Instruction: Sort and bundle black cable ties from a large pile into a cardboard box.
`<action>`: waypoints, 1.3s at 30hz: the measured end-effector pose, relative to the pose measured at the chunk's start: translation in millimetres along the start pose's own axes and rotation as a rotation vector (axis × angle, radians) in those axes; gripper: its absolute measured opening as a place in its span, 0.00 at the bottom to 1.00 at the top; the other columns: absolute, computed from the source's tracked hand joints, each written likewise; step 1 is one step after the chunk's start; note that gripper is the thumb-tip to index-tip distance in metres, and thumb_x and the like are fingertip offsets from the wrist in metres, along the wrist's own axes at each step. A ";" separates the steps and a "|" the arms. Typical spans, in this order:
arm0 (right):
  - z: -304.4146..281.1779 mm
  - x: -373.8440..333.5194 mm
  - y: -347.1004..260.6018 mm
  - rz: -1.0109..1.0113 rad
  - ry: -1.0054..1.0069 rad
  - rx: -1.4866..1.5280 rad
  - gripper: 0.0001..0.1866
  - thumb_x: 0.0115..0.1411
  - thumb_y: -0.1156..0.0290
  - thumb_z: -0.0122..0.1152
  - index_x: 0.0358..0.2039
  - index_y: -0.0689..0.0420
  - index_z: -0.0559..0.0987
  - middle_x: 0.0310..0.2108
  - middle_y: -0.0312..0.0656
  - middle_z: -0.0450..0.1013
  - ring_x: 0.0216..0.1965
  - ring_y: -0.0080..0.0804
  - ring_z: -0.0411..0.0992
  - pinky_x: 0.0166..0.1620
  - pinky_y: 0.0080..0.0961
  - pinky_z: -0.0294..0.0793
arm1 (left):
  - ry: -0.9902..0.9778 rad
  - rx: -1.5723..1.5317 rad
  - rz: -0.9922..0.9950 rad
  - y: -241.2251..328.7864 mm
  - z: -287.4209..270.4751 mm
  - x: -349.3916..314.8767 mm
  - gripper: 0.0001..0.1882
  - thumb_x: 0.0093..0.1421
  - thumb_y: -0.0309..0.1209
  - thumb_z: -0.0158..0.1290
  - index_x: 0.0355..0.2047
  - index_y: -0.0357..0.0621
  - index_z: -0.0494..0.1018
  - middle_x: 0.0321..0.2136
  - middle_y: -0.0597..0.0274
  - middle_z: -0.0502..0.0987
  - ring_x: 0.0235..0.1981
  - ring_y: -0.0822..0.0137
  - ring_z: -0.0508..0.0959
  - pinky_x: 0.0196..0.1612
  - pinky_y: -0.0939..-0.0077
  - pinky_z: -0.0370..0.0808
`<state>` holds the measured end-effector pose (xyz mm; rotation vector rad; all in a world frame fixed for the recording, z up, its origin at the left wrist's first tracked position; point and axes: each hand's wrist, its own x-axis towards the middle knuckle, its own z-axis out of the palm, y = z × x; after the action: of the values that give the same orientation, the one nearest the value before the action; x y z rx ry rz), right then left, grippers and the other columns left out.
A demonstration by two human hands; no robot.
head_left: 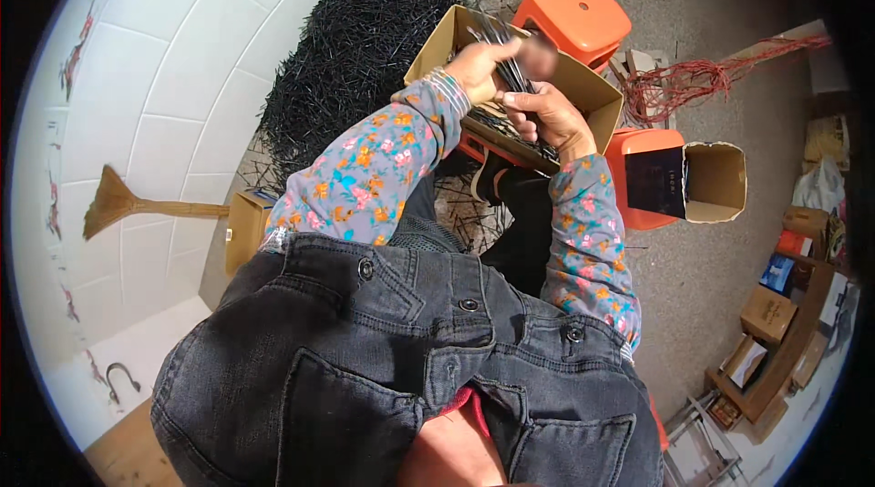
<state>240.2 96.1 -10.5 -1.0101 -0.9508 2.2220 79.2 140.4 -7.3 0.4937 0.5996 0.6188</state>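
Note:
Both hands meet over a long cardboard box [591, 91] in front of me. Pinched in my left hand [476, 71] is a bundle of thin black sticks [517, 80], their upper ends fanning out past the thumb. My right hand [554, 119] is closed on the lower part of the same bundle, fingers curled under it. A blurred patch beside my left thumb hides part of the bundle. More thin sticks lie inside the box below my hands. The exact kind of stick is too small to make out.
A large heap of black sticks [355, 54] rises at the left against the white tiled wall [164, 154]. Orange stools [574, 13] stand beyond and right of the box. An open carton [715, 182], red tangled strands [684, 91] and a straw broom [118, 203] are around me.

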 end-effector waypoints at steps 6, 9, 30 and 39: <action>-25.7 0.6 2.2 -0.049 0.213 -0.001 0.06 0.53 0.70 0.58 0.29 0.58 0.73 0.14 0.29 0.60 0.09 0.14 0.52 0.10 0.14 0.47 | -0.021 -0.356 0.390 25.6 -19.9 4.0 0.11 0.63 0.33 0.43 0.41 0.40 0.66 0.46 0.49 0.70 0.51 0.50 0.69 0.56 0.53 0.64; -50.6 17.4 21.2 -0.031 0.597 -0.432 0.13 0.57 0.63 0.53 0.37 0.60 0.75 0.20 0.36 0.68 0.15 0.23 0.64 0.18 0.19 0.62 | 0.037 -0.346 0.447 25.4 -20.3 -0.4 0.11 0.63 0.32 0.43 0.41 0.40 0.66 0.46 0.49 0.71 0.50 0.50 0.69 0.56 0.53 0.65; -20.6 40.6 27.2 -0.440 0.497 0.725 0.30 0.60 0.42 0.38 0.41 0.59 0.71 0.25 0.33 0.69 0.25 0.14 0.67 0.28 0.16 0.70 | -0.165 -0.054 0.201 -31.1 -6.5 -0.3 0.15 0.59 0.27 0.49 0.46 0.34 0.66 0.40 0.45 0.74 0.44 0.51 0.74 0.48 0.61 0.73; 9.5 -0.1 5.7 -0.178 -0.196 0.124 0.26 0.55 0.54 0.57 0.46 0.62 0.71 0.27 0.37 0.71 0.18 0.15 0.66 0.19 0.17 0.68 | -0.261 0.283 -0.167 -16.3 0.2 -38.2 0.17 0.58 0.27 0.48 0.46 0.30 0.64 0.37 0.40 0.75 0.40 0.50 0.76 0.41 0.61 0.77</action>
<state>231.8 88.8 -10.3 -0.6358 -0.9333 2.2272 60.5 103.6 -2.8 0.7683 0.4754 0.3044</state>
